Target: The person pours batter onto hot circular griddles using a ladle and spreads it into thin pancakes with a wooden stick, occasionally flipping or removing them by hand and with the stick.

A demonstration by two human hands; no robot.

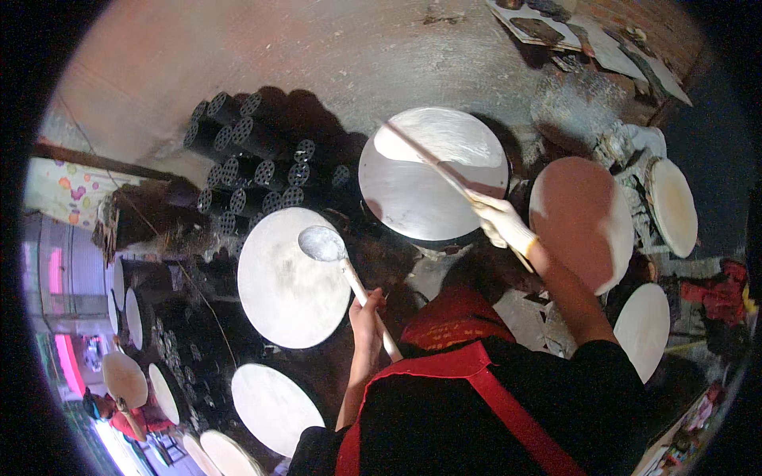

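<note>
My left hand (367, 321) is bare and grips the pale handle of a metal ladle (322, 243). The bowl of the ladle, whitish inside, is over a round pale plate (286, 303) at the left. My right hand (497, 220), in a white knitted glove, holds a long thin stick (437, 165) that slants up and left across a round griddle (434, 202). White, wet-looking batter (440, 134) covers the griddle's far part; its near part is bare grey metal. Whether the stick's far end touches the batter cannot be told.
Black perforated coal briquettes (244, 172) are stacked beyond the left plate. More round plates or griddles lie around, one (580, 226) at the right and one (277, 407) at lower left. A person in red (134, 422) is at the far lower left, beside another disc. Boards (601, 47) lie at upper right.
</note>
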